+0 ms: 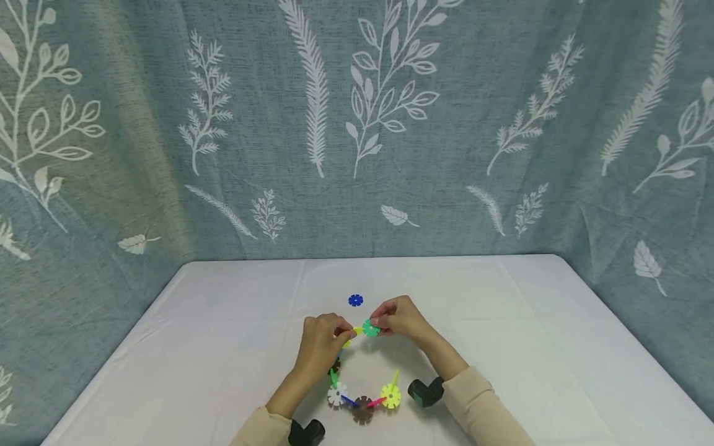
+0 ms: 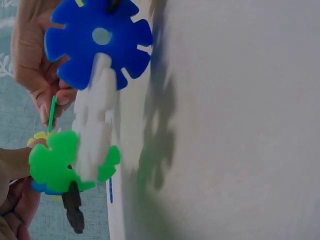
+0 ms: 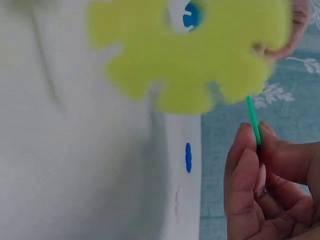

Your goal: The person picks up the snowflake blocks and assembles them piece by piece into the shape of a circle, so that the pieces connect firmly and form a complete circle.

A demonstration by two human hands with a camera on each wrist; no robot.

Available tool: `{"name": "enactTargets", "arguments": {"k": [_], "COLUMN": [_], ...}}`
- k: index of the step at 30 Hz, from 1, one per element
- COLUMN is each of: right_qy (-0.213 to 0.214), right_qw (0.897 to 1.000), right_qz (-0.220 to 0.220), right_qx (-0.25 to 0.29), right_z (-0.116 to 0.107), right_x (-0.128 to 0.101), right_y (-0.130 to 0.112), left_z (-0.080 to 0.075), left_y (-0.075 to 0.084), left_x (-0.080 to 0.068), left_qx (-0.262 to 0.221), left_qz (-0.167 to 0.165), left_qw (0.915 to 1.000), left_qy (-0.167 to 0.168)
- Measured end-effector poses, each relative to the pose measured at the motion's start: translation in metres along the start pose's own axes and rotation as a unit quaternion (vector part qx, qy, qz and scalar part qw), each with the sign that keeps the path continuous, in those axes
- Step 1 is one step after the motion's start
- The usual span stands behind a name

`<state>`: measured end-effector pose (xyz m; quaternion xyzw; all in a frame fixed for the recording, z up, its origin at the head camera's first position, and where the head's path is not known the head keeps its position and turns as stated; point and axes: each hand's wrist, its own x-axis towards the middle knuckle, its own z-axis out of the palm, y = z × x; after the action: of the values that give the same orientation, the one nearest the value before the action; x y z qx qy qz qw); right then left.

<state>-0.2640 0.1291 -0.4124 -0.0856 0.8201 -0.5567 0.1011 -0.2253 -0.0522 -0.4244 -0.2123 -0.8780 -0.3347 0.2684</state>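
A curved chain of notched plastic flower discs hangs from my left hand [image 1: 321, 342], which pinches it near a yellow disc [image 1: 359, 331] at its upper end. With thumb and fingers my right hand [image 1: 403, 318] pinches a teal-green disc [image 1: 370, 328], seen edge-on in the right wrist view. The teal-green disc meets the yellow disc's edge; how far their slots interlock, I cannot tell. Lower in the chain are a white disc [image 1: 337, 395], a brown disc [image 1: 362, 411] and a bright yellow disc [image 1: 391, 396]. A green disc [image 2: 52, 162] shows near my left hand.
One loose blue disc [image 1: 356, 300] lies on the white-covered table [image 1: 502, 322] beyond my hands. Black wrist devices [image 1: 426, 393] sit below both forearms. A grey-green leaf-patterned curtain [image 1: 346, 124] stands behind the table and along its sides.
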Motion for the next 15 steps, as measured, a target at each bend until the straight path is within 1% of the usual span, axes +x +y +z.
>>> {"name": "enactTargets", "arguments": {"k": [4, 7, 11, 15], "right_qy": [0.001, 0.002, 0.0, 0.007], "right_qw": [1.0, 1.0, 1.0, 1.0], "right_qz": [0.001, 0.003, -0.003, 0.004], "right_qx": [-0.007, -0.009, -0.012, -0.007], "right_z": [-0.001, -0.001, 0.0, 0.002], "right_x": [-0.002, -0.008, -0.011, -0.007], "right_y": [-0.004, -0.014, -0.017, -0.013], "left_z": [0.0, 0.0, 0.0, 0.001], "left_y": [0.003, 0.004, 0.006, 0.009], "left_x": [-0.001, -0.002, -0.002, -0.002], "left_qx": [0.025, 0.034, 0.033, 0.037], "left_qz": [0.018, 0.016, 0.015, 0.019], "left_qw": [0.9995, 0.9993, 0.9994, 0.9991], "left_qy": [0.005, 0.002, -0.002, 0.003]}}
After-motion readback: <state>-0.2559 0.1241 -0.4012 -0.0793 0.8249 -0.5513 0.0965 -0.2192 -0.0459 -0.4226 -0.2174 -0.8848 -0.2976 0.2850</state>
